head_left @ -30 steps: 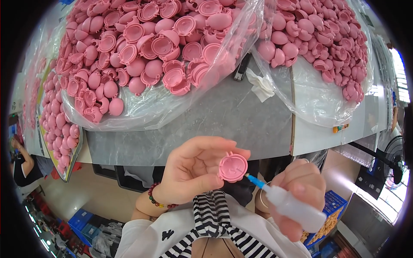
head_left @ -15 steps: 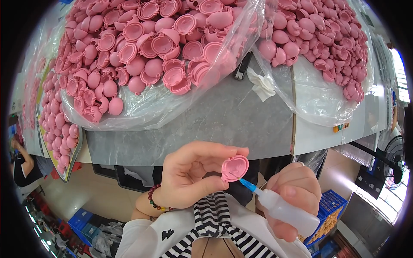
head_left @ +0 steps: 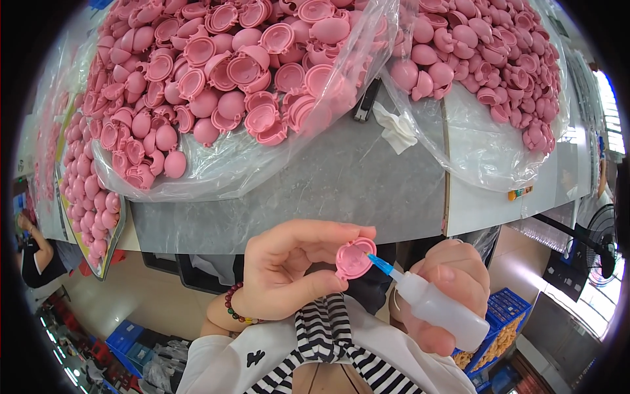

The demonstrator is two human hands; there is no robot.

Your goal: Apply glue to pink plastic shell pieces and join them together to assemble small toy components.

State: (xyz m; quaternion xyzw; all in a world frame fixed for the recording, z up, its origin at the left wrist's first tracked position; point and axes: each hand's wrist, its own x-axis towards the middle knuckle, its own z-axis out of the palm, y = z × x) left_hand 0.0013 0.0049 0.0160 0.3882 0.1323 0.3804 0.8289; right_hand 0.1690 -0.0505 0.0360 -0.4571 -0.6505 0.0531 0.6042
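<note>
Between the thumb and fingers of my left hand is a small pink plastic shell half, its hollow side turned up and toward the right. My right hand grips a white squeeze bottle with a blue needle tip. The tip reaches the upper right rim of the shell; whether it touches is too fine to make out. Both hands are held in front of the table's near edge. A beaded bracelet circles my left wrist.
Pink shells lie heaped on clear plastic sheeting across the grey table, with another heap at the right. Closed pink balls fill a tray at the left. A black utility knife and crumpled tissue lie between the heaps.
The needle tip has moved up along the shell, from its lower right edge to its upper right rim. The shell has tilted slightly in my left fingers.
</note>
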